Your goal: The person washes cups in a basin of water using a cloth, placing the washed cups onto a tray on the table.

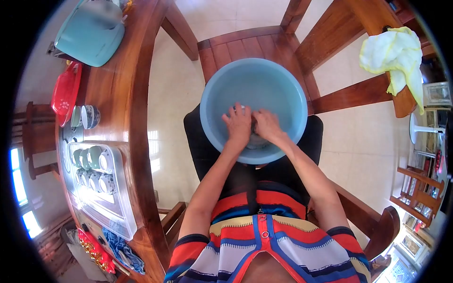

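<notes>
Basin (253, 70): frame centre.
Left hand (239, 126): fingers spread; grip unclear.
Right hand (267, 125): fingers curled; grip unclear.
Care: best work low, inside basin.

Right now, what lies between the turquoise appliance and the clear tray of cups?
The head view shows mainly a red dish and two small bowls there.

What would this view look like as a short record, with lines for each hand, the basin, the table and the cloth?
left hand: inside the basin, fingers spread
right hand: inside the basin, beside the left
under hands: partly hidden, cannot tell what
basin: blue, round, before the person
table: wooden, at left, bearing a clear tray of cups
cloth: white and yellow, draped over wood at right
</notes>
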Tool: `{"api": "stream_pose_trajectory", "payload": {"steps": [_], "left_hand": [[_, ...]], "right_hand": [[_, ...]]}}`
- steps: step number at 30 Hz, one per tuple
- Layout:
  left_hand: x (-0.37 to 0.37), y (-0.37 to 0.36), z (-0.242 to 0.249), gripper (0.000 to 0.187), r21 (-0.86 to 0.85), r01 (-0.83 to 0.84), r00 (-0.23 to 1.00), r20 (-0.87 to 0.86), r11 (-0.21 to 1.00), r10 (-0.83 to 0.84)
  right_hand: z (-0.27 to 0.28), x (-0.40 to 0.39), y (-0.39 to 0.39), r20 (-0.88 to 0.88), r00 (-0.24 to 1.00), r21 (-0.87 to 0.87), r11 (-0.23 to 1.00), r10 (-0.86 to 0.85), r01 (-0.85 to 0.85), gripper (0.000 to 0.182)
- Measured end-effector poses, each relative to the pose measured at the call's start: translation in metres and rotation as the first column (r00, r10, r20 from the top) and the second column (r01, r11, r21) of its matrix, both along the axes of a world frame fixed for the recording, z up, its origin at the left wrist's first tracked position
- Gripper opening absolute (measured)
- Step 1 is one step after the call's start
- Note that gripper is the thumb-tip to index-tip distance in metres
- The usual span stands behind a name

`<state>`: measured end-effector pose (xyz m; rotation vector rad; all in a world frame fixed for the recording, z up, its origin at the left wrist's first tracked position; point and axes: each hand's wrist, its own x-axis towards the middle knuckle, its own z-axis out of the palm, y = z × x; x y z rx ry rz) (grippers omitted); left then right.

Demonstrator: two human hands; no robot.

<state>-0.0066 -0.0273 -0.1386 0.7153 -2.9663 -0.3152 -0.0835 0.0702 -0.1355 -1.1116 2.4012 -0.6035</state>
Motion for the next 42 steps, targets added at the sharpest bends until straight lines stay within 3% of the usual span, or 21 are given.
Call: {"api": "stream_pose_trajectory", "payload": {"steps": [2, 4, 5, 6, 7, 8, 10, 14, 16, 17, 19, 23, 25, 27, 29, 31, 33, 35, 38, 41, 42], "left_hand": [[-0.002, 0.002, 0.001, 0.040, -0.113, 0.029, 0.999, -0.032, 0.993, -0.033], [-0.004, 0.004, 0.014, 0.043, 0.080, -0.089, 0.993, -0.071, 0.993, 0.095], [-0.004, 0.001, 0.007, 0.043, 0.081, -0.084, 0.993, -0.077, 0.993, 0.090], [-0.002, -0.006, -0.007, 0.043, 0.552, -0.121, 0.946, -0.187, 0.825, 0.264], [0.000, -0.011, -0.008, 0.043, 0.888, -0.047, 0.868, -0.190, 0.457, 0.458], [0.005, -0.012, -0.009, 0.043, 0.889, -0.041, 0.869, -0.194, 0.456, 0.455], [0.016, -0.011, 0.013, 0.040, 0.709, 0.134, 0.877, -0.410, 0.692, 0.250], [0.020, -0.011, 0.018, 0.041, 0.596, 0.171, 0.891, -0.434, 0.784, 0.136], [0.011, -0.012, -0.004, 0.040, 0.845, 0.088, 0.865, -0.328, 0.528, 0.380], [0.009, -0.014, -0.006, 0.040, 0.846, 0.089, 0.863, -0.329, 0.526, 0.383], [0.006, -0.019, 0.010, 0.039, 0.998, 0.004, 0.815, -0.038, 0.059, 0.578], [0.006, -0.025, 0.006, 0.037, 0.998, 0.020, 0.836, -0.048, 0.057, 0.547], [0.005, -0.022, 0.013, 0.038, 0.985, 0.021, 0.836, 0.075, -0.169, 0.543], [0.004, -0.021, 0.013, 0.038, 0.989, 0.026, 0.852, 0.054, -0.144, 0.521], [0.004, -0.022, 0.012, 0.039, 0.993, 0.033, 0.862, 0.031, -0.117, 0.506], [0.005, -0.022, 0.010, 0.040, 0.989, 0.050, 0.874, 0.024, -0.138, 0.485], [0.007, -0.021, 0.013, 0.040, 0.987, 0.033, 0.867, 0.050, -0.156, 0.497], [0.009, -0.022, 0.020, 0.040, 0.984, 0.020, 0.854, 0.074, -0.175, 0.515], [0.013, -0.022, 0.026, 0.038, 0.978, 0.006, 0.854, 0.102, -0.207, 0.510], [0.014, -0.024, 0.024, 0.038, 0.984, 0.021, 0.877, 0.065, -0.175, 0.475], [0.015, -0.023, 0.024, 0.039, 0.980, 0.031, 0.886, 0.063, -0.194, 0.459]], "right_hand": [[0.002, 0.000, 0.003, -0.083, 0.997, -0.004, 1.000, 0.006, -0.006, 0.025], [0.012, 0.001, 0.007, -0.097, 0.995, -0.002, 1.000, 0.009, -0.009, 0.024], [0.016, 0.001, 0.008, -0.107, 0.994, 0.000, 1.000, 0.011, -0.011, 0.023], [0.017, 0.002, 0.009, -0.111, 0.994, 0.003, 1.000, 0.005, -0.005, 0.023], [0.017, 0.003, 0.010, -0.115, 0.993, 0.015, 1.000, 0.001, 0.001, 0.022], [0.017, 0.003, 0.010, -0.120, 0.993, 0.025, 1.000, -0.001, 0.004, 0.021], [0.014, 0.003, 0.010, -0.142, 0.990, 0.013, 1.000, -0.003, 0.005, 0.021], [0.008, 0.005, 0.008, -0.162, 0.987, 0.018, 1.000, 0.001, 0.001, 0.019], [0.011, 0.004, 0.009, -0.150, 0.989, 0.014, 1.000, 0.015, -0.013, 0.021], [0.012, 0.003, 0.010, -0.139, 0.990, 0.009, 1.000, 0.021, -0.020, 0.023], [0.017, 0.002, 0.011, -0.110, 0.994, -0.018, 1.000, 0.010, -0.013, 0.024], [0.024, 0.000, 0.017, 0.003, 1.000, -0.079, 0.997, -0.003, 0.003, 0.026], [0.034, -0.004, 0.018, -0.070, 0.997, -0.142, 0.990, -0.021, 0.011, 0.029], [0.049, -0.012, 0.023, -0.144, 0.989, -0.195, 0.981, -0.040, 0.011, 0.031], [0.079, -0.029, 0.021, -0.252, 0.962, -0.385, 0.923, -0.103, -0.002, 0.031], [0.137, -0.040, 0.020, -0.506, 0.842, -0.432, 0.900, -0.188, -0.058, 0.031], [0.184, -0.056, 0.021, -0.635, 0.709, -0.519, 0.849, -0.308, -0.096, 0.030], [0.236, -0.065, 0.030, -0.827, 0.402, -0.470, 0.876, -0.394, -0.110, 0.032], [0.283, -0.100, 0.052, -0.875, 0.011, -0.484, 0.874, -0.485, 0.030, 0.032], [0.308, -0.126, 0.065, -0.886, -0.212, -0.464, 0.765, -0.413, 0.447, 0.043], [0.312, -0.135, 0.070, -0.887, -0.207, -0.462, 0.775, -0.413, 0.432, 0.043]]}}
